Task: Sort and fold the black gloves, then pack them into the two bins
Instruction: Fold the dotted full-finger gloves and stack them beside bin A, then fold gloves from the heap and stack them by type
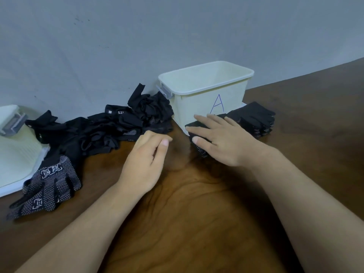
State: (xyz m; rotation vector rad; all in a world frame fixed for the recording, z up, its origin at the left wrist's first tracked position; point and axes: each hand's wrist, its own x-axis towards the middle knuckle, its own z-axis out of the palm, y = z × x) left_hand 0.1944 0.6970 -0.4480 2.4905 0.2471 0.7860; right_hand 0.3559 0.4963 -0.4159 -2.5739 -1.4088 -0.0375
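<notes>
Folding seems nearly done: the right hand (222, 138) presses flat, fingers spread, on a folded black dotted fabric glove (199, 149) just before the cream plastic bin marked A (195, 107), the left hand (145, 160) is loosely curled and empty, and lifting the glove in likely comes next.

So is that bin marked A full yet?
Not full. The bin stands upright, and its inner walls show bare below the rim. Its floor is hidden, so whether it is empty I cannot tell.
</notes>
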